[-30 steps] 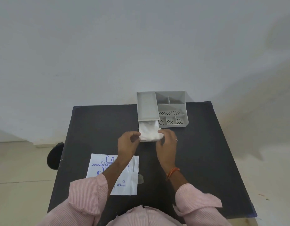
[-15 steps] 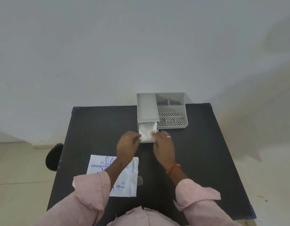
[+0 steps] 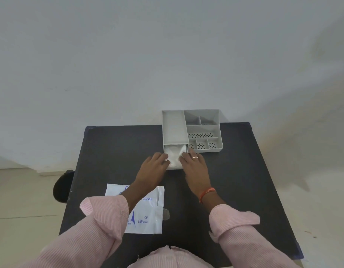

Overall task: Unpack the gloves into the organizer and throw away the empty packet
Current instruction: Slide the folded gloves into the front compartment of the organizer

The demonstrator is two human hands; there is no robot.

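On the white packet (image 3: pixel 148 211) lying flat on the worktop (image 3: pixel 244 180) we read, in blue print, "GLOVES", then lower down "CE" and "100 PIECES". Our left sleeve (image 3: pixel 101 219) hides the remaining lettering.

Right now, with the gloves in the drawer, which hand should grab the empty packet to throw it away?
Probably left. The left hand and its forearm lie directly above the packet at the table's near-left. The right hand would have to cross over.
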